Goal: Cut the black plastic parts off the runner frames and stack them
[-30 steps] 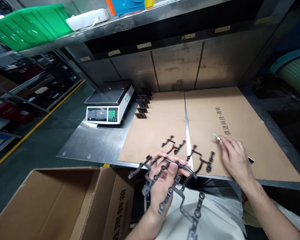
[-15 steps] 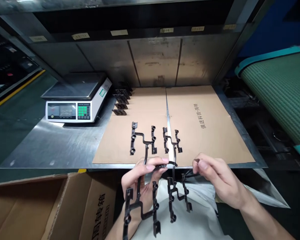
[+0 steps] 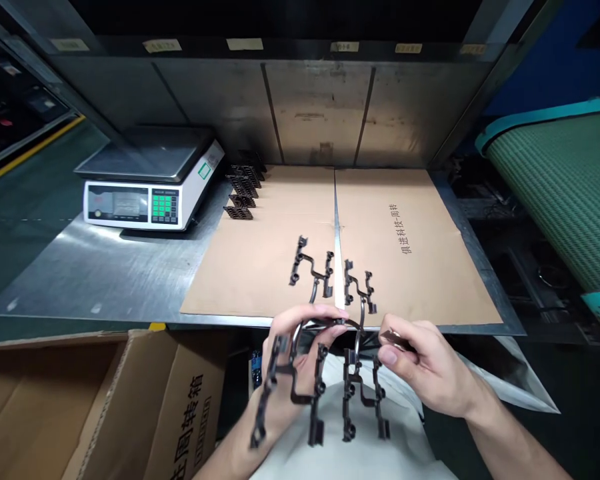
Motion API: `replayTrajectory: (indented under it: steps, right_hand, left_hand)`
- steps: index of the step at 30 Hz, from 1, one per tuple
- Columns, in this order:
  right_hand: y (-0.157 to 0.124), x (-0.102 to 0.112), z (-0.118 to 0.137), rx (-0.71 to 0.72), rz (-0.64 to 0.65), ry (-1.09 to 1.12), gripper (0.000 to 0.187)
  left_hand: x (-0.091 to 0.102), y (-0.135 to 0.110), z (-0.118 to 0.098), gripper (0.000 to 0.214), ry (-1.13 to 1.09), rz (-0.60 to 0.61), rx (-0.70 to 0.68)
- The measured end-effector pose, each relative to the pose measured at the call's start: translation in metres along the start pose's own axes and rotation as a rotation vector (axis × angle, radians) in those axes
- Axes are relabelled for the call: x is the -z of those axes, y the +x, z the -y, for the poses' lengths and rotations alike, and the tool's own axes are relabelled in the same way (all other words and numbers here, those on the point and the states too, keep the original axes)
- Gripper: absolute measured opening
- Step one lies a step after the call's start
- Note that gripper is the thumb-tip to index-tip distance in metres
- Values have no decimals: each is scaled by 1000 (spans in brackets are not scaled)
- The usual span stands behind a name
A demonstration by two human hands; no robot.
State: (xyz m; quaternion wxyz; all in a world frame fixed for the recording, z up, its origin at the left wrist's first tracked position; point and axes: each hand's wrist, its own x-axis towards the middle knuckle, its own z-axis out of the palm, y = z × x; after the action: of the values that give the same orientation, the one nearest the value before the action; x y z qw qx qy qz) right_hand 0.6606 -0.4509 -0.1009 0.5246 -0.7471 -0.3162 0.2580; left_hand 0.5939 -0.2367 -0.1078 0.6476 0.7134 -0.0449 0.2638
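Note:
My left hand (image 3: 297,347) pinches the middle of a black moulded plastic sprue (image 3: 300,399) above the table's front edge. Small clip-like parts with round rings branch off its curved runners, some over the cardboard and some over my lap. To the right of it, my right hand (image 3: 430,367) is closed, thumb against fingers, on a small flat dark piece (image 3: 399,340) whose kind I cannot make out. This hand is close to the sprue's right-hand runner; whether the two touch is unclear.
Flat cardboard sheets (image 3: 420,267) cover the metal table (image 3: 105,273). Several black slatted parts (image 3: 243,190) stand in a row at the left, beside a white digital scale (image 3: 145,187). An open carton (image 3: 175,400) is below left; a green conveyor belt (image 3: 555,160) runs at the right.
The sprue has tilted and shifted to the right in my left hand. My right hand has turned slightly, and more of the dark piece shows. The camera view has also shifted slightly.

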Motion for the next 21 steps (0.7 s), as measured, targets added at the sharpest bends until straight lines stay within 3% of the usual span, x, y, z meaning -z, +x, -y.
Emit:
replayTrajectory:
  steps: [3, 6, 10, 15, 18, 21]
  right_hand:
    - [-8, 16, 3, -25, -64, -49, 22]
    - [-9, 36, 14, -3, -105, -191, 8]
    - [9, 51, 28, 185, 33, -289, 7]
    - [36, 45, 36, 342, 162, -449, 16]
    - [42, 37, 38, 421, 209, -747, 35]
    - [42, 29, 40, 458, 187, -972, 51]
  left_hand:
    - [1, 4, 8, 43, -132, 47, 342]
    - [2, 7, 19, 51, -357, 180, 656]
    - [1, 7, 29, 46, -535, 408, 816]
    - [-3, 8, 31, 36, -701, 737, 1060]
    - [-6, 9, 27, 27, -758, 846, 1147]
    - [-10, 11, 20, 21, -858, 870, 1208]
